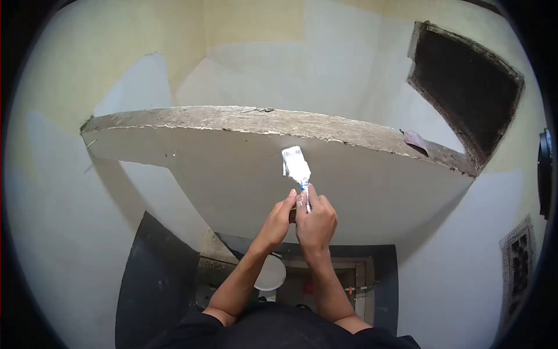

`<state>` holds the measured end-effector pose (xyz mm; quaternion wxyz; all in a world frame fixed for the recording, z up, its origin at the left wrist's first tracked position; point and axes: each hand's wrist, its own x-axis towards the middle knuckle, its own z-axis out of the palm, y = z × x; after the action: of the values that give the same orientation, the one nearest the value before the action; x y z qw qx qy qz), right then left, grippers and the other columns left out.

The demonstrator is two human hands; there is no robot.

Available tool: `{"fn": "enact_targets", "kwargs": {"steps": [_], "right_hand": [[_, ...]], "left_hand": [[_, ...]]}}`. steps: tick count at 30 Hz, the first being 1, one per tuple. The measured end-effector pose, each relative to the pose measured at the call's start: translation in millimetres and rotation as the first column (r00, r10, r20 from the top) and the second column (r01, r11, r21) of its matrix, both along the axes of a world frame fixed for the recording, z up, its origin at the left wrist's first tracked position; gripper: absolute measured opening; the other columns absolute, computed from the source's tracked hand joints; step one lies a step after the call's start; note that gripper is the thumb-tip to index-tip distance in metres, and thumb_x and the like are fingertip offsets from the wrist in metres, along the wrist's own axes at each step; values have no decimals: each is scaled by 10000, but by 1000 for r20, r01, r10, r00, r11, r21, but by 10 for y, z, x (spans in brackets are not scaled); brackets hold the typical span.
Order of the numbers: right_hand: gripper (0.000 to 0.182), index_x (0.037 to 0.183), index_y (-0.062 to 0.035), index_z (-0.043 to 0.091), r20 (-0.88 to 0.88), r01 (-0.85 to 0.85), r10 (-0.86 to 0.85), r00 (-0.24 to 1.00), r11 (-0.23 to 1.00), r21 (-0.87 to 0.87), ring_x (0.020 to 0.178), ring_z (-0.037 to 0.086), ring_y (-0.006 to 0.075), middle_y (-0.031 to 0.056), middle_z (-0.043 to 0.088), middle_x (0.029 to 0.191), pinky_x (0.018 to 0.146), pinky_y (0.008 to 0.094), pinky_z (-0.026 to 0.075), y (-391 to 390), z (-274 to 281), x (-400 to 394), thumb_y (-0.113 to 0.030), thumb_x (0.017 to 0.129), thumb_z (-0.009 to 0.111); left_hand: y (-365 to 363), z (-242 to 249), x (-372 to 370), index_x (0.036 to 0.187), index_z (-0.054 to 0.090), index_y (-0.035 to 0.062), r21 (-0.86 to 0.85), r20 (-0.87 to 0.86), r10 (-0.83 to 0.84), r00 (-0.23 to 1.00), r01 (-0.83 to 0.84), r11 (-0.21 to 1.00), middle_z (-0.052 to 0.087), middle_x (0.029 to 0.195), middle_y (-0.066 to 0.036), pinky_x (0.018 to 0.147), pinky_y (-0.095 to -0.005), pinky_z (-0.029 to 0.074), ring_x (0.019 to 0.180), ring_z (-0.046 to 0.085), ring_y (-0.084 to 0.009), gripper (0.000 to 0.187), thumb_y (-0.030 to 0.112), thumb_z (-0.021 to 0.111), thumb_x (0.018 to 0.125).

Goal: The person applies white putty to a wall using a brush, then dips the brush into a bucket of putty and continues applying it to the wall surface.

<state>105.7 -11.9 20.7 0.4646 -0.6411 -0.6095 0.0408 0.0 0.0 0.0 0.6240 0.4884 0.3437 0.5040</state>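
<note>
A paintbrush (297, 168) coated in white paint points upward, its bristles right at the underside of the concrete slab (232, 174), just below the rough front edge. My right hand (318, 225) is closed round its handle, which shows a little blue near the bristle end. Close beside it, my left hand (276, 224) is closed, thumb up, with a small brown patch showing between the two hands; I cannot tell what it holds. White paint marks are on my fingers.
A dark mesh-edged opening (468, 78) is in the right wall, with a smaller vent (517, 256) lower down. A pinkish curved piece (415, 141) sits on the slab's edge. Below my left arm stands a round white container (271, 273). Dark grey panels (154, 279) line the lower wall.
</note>
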Motion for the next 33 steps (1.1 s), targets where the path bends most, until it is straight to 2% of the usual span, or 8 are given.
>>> {"fn": "enact_targets", "kwargs": {"steps": [2, 6, 11, 14, 23, 26, 29, 33], "right_hand": [[350, 1246, -60, 673, 29, -24, 25, 999, 1000, -11, 710, 650, 322, 122, 614, 792, 640, 457, 505, -66, 63, 48, -242, 954, 607], [342, 1238, -56, 676, 13, -15, 14, 1000, 998, 62, 712, 651, 324, 126, 614, 794, 640, 459, 504, 16, 181, -25, -236, 957, 602], [345, 1233, -45, 675, 61, 16, -14, 998, 999, -39, 715, 650, 331, 135, 616, 798, 643, 464, 503, -33, 0, -12, -243, 960, 602], [350, 1235, -35, 670, 67, 0, 1, 998, 1000, -25, 716, 649, 336, 140, 614, 796, 639, 468, 498, -61, -74, 61, -239, 958, 607], [358, 1259, -8, 654, -20, 63, -60, 998, 986, 152, 639, 611, 294, 126, 580, 767, 575, 428, 469, -75, 22, -18, -164, 938, 637], [361, 1264, -10, 653, -34, 69, -64, 997, 978, 199, 621, 602, 285, 118, 572, 763, 560, 424, 463, -54, -19, -48, -164, 937, 646], [360, 1270, -13, 650, -47, 78, -70, 996, 976, 201, 617, 600, 281, 110, 563, 754, 557, 428, 459, -49, -45, -86, -163, 943, 645], [355, 1259, 24, 648, -74, 93, -79, 994, 972, 215, 615, 564, 277, 134, 545, 716, 554, 422, 422, -9, -56, -131, -139, 944, 645]], "left_hand": [[-71, 122, -7, 1311, 593, 8, -74, -9, -2, 1000, 1, 997, 642, 1177, -74, 995, -331, 452, 1127, 588, -162, 573, 466, 343, 1074], [80, 61, -85, 1309, 595, 6, -2, -1, -48, 999, 48, 999, 649, 1159, -68, 981, -326, 458, 1093, 605, -164, 593, 479, 326, 1074], [-49, -38, -27, 1306, 593, -3, -38, -31, -59, 998, 57, 998, 651, 1159, -72, 965, -331, 467, 1071, 614, -170, 614, 495, 324, 1069], [-42, 5, 7, 1301, 593, -14, -43, -16, -59, 998, 58, 997, 651, 1145, -75, 960, -327, 470, 1063, 612, -164, 617, 493, 329, 1069], [22, 99, 15, 1231, 617, -10, 42, -48, -100, 994, 102, 994, 613, 996, -10, 780, -261, 448, 882, 542, -87, 558, 447, 334, 1083], [36, 99, -1, 1231, 617, -7, 66, -43, -110, 993, 113, 991, 611, 993, -4, 784, -249, 439, 892, 533, -78, 543, 440, 348, 1081], [-20, 157, 85, 1030, 618, -38, 76, -2, -7, 1000, 7, 997, 588, 880, -17, 751, -266, 408, 793, 476, -107, 501, 362, 323, 1088], [-20, 161, 47, 969, 586, -40, 94, -77, -14, 997, 21, 995, 559, 856, -20, 767, -276, 406, 801, 466, -121, 485, 350, 322, 1086]]}}
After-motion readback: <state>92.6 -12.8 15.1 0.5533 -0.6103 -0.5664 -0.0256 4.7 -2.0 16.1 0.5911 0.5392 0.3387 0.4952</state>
